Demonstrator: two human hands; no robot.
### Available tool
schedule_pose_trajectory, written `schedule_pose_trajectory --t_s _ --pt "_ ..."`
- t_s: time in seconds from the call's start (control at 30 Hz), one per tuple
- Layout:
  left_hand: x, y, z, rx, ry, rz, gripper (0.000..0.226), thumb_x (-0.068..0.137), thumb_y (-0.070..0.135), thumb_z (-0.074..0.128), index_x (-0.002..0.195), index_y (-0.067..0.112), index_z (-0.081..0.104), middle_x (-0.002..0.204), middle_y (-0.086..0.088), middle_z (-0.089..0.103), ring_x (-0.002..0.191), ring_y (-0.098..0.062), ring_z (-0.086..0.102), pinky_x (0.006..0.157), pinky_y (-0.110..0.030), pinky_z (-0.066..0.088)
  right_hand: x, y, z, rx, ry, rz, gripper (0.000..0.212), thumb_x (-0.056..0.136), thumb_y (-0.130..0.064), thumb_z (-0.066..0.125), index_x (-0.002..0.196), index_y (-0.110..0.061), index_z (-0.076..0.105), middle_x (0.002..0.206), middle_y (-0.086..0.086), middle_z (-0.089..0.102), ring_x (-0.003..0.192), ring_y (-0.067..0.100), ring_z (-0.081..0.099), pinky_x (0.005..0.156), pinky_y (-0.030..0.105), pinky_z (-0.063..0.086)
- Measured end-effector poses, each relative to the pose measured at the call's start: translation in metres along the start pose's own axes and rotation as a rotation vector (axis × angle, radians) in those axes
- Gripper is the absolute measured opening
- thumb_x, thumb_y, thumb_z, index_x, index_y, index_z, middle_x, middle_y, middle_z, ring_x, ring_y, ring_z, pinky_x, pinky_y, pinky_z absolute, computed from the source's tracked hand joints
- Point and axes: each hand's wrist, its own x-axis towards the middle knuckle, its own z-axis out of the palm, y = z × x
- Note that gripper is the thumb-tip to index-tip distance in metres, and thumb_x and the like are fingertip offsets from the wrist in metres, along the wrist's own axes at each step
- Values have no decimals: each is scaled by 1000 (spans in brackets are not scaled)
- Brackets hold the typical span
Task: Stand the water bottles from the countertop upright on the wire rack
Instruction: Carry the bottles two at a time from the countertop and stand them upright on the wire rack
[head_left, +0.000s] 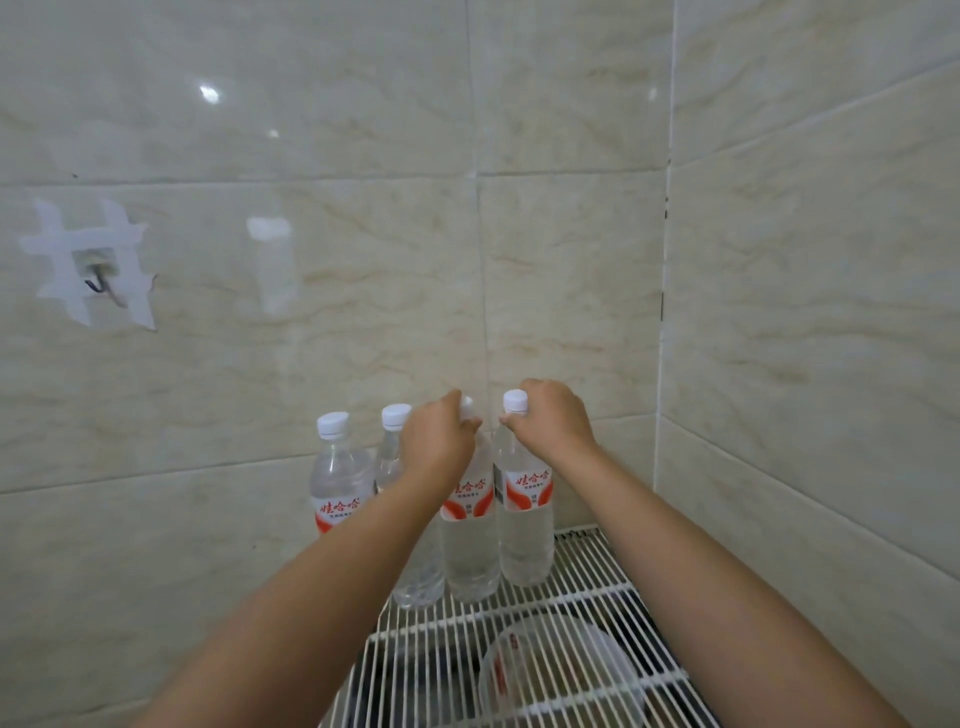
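left hand (439, 441), right hand (553, 421) gripping upright bottles (524, 525), wire rack (597, 603)

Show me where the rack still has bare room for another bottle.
Free: wire rack right of the right-hand bottle, toward the side wall, and the front wires nearer you. Crowded: the back-left, where four bottles stand with left hand and right hand at two necks.

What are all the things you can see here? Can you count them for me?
water bottles: four, clear with white caps and red-and-white labels, standing upright in a row at the back of the rack by the wall
wire rack: one, white, in the corner
clear container: one, see-through, under the rack wires
wall hook: one, taped with white strips, on the left tiles
left hand: one, grip on the third bottle's neck
right hand: one, grip on the rightmost bottle's neck
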Motion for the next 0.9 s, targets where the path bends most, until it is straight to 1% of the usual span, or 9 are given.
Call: schedule_pose_trajectory --t_s 0.1,0.23,0.33,0.43,0.63,0.8,0.9 --pt "1 0 -1 20 -21 12 37 95 23 48 126 2 49 125 -16 60 115 -29 54 92 -37 44 0 -1 3 -39 8 -8 30 90 -25 56 107 -1 55 110 15 60 101 29 56 71 28 34" --pt "5 -1 -6 82 -77 52 41 95 26 49 129 4 45 126 -15 58 116 -28 53 93 -34 43 -1 -2 5 -64 2 -34 32 91 -25 53 110 0 53 113 16 59 104 30 55 81 32 41" --pt "4 -4 -8 130 -139 77 47 94 24 49 135 6 37 130 -15 54 120 -28 50 96 -33 42 -2 -2 7 -53 7 -32 32 92 -25 53 111 0 53 113 16 59 104 30 54 83 33 42" --pt "2 -8 -9 126 -173 85 51 94 22 50 139 6 31 132 -15 53 121 -28 50 97 -34 42 -3 -1 11 -34 21 -25 32 93 -24 51 114 0 52 115 16 58 106 29 53 85 31 42" --pt "2 -9 -12 137 -156 62 46 94 21 50 135 4 36 130 -15 54 119 -28 51 94 -33 42 -4 -9 18 -29 48 -33 33 95 -23 48 118 0 49 120 16 55 113 29 49 91 31 40" --pt "0 -9 -11 127 -137 51 43 95 20 49 134 6 37 128 -14 55 116 -27 52 90 -32 44 -6 -8 16 -12 33 -24 33 94 -24 48 118 0 49 119 16 55 112 29 50 90 31 41" --pt "-3 -7 -10 107 -139 60 44 96 20 47 136 7 34 129 -14 54 117 -27 52 90 -32 44 -8 -5 13 15 22 2 35 94 -24 50 119 -1 49 119 16 55 110 28 51 89 30 42"
